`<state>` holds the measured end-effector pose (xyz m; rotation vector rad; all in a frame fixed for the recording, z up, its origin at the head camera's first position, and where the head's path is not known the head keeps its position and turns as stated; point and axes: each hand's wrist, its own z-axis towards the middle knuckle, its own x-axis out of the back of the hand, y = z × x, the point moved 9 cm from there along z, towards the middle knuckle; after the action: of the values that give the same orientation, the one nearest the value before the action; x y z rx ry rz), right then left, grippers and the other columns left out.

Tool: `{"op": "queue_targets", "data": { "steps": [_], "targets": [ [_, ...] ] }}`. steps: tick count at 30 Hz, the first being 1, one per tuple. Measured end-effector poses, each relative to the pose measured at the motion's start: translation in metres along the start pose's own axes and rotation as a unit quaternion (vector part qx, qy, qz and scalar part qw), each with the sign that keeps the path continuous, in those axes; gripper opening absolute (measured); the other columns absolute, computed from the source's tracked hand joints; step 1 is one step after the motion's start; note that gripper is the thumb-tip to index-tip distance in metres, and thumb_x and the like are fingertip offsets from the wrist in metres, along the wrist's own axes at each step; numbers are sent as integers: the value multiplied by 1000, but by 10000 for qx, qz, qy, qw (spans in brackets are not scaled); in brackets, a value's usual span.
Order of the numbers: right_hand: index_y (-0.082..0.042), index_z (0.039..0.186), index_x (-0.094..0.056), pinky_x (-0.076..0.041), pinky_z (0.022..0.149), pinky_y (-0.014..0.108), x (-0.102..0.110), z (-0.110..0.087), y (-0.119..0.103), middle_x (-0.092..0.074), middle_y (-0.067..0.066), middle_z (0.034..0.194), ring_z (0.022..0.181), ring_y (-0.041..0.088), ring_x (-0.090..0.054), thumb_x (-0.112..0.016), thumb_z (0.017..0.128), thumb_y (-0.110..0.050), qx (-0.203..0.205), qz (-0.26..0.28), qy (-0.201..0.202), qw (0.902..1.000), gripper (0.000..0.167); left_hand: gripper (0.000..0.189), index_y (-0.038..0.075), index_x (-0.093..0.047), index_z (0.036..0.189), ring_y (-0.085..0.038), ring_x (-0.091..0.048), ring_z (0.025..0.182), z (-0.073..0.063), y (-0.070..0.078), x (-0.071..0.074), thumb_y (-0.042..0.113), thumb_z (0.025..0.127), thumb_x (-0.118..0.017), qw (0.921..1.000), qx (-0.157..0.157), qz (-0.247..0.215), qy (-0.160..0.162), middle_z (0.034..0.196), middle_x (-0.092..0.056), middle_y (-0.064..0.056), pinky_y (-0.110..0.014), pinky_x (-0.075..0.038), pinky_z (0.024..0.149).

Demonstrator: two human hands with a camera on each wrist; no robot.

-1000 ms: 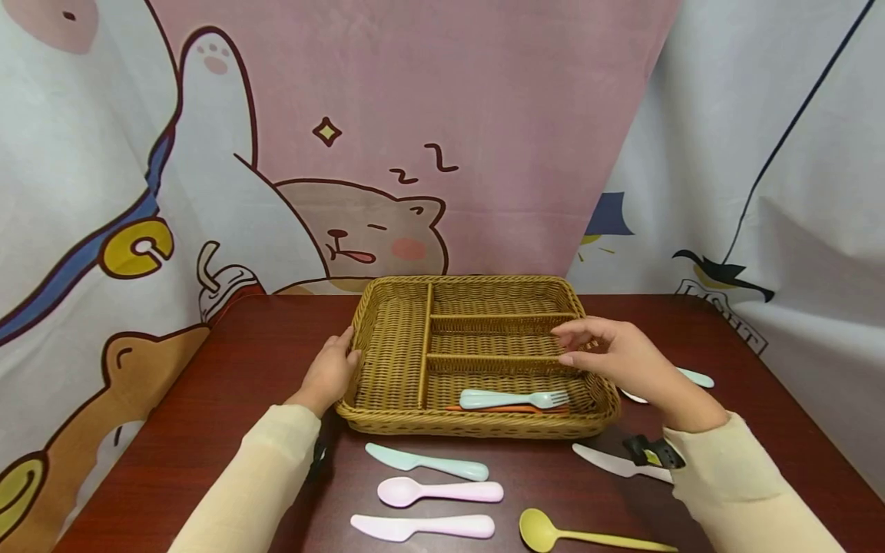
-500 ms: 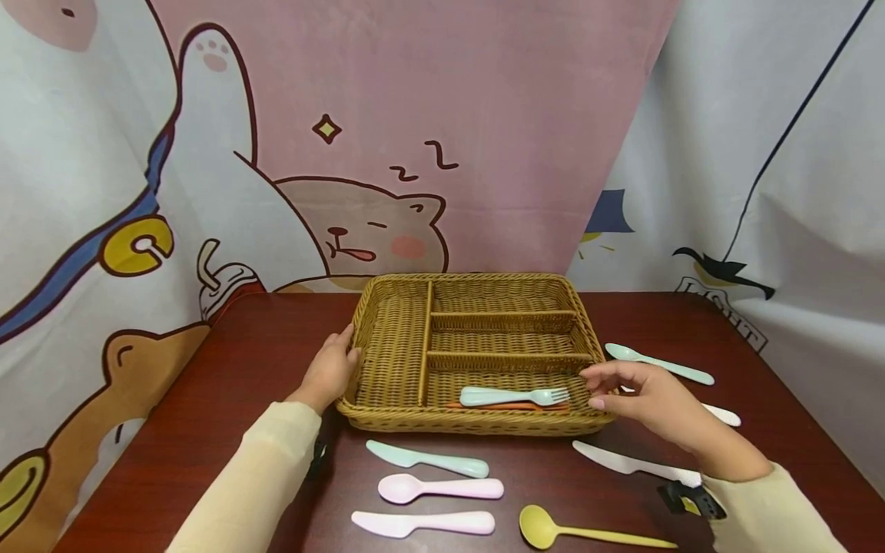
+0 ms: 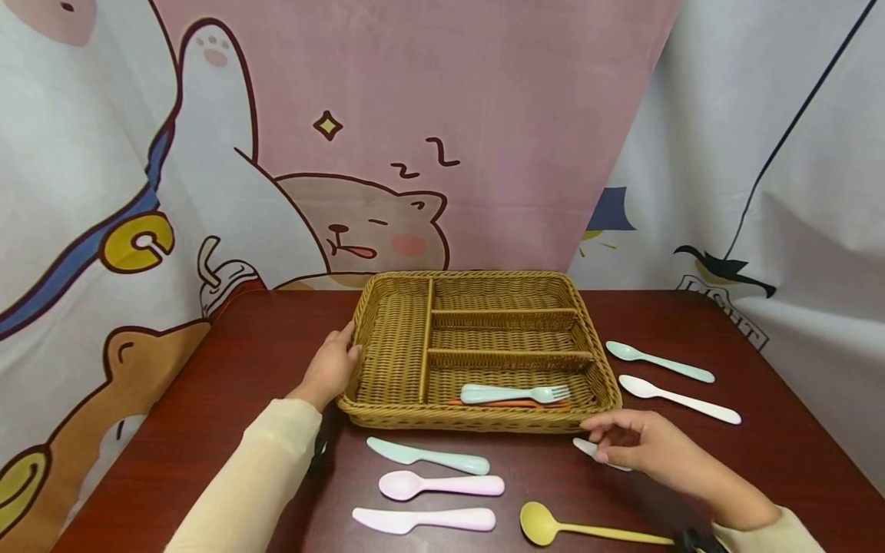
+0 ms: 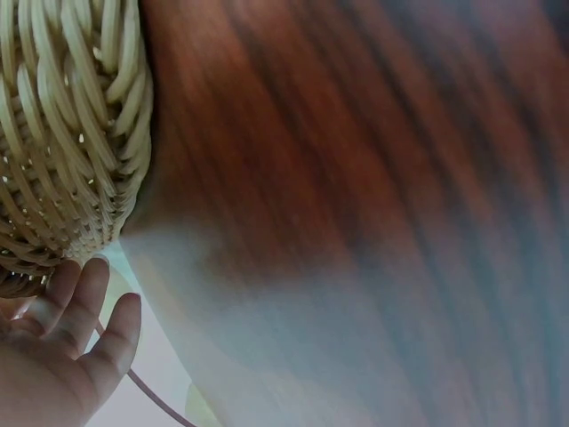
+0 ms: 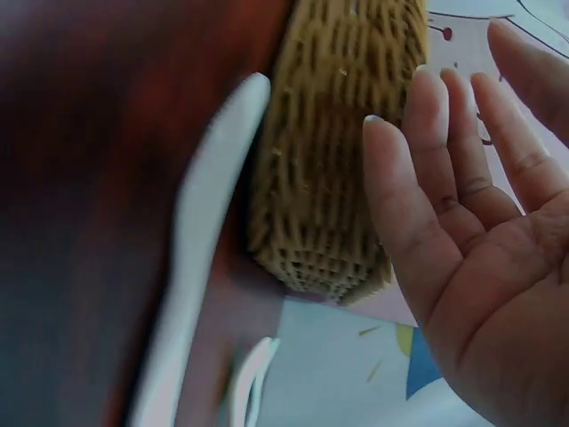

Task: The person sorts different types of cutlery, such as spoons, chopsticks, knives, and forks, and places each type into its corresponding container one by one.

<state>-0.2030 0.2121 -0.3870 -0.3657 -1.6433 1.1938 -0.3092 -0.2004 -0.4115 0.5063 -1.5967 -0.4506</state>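
A woven basket with divided compartments stands in the middle of the table. My left hand rests on its left side, fingers extended against the weave, as the left wrist view also shows. Off the basket's front right corner, my right hand hovers over a white knife, partly hiding it in the head view. The right wrist view shows those fingers loosely bent, apart from the knife and holding nothing. In the basket's front compartment lies a light blue fork above orange cutlery, mostly covered.
In front of the basket lie a mint knife, a pink spoon, a pink knife and a yellow spoon. A mint spoon and a white spoon lie to its right. A printed curtain hangs behind.
My right hand has moved from above the basket's right compartments, out past its rim and toward me, to over the white knife. The left hand has stayed at the basket's left side.
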Motion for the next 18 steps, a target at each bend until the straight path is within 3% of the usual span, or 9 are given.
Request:
{"op": "queue_targets", "data": {
  "steps": [9,18],
  "targets": [
    [8,110,-64,-50,63,24,-23,-10,9,-65,-1,91,82,2,-59,-70,85,-1,411,151,-486,9979,27,59,3,-15,155,-42,-30,138,2,0,0,21,105,-40,9999,-84,56,31,152,-24,-29,-54,-30,109],
    [7,106,-65,-50,64,24,-44,-20,19,-64,-4,91,79,1,-57,-73,84,-7,-72,455,-1143,9924,27,59,3,-15,155,-42,-29,138,2,1,1,21,105,-40,9999,-128,74,9,152,-24,-28,-54,-29,110]
  ]
}}
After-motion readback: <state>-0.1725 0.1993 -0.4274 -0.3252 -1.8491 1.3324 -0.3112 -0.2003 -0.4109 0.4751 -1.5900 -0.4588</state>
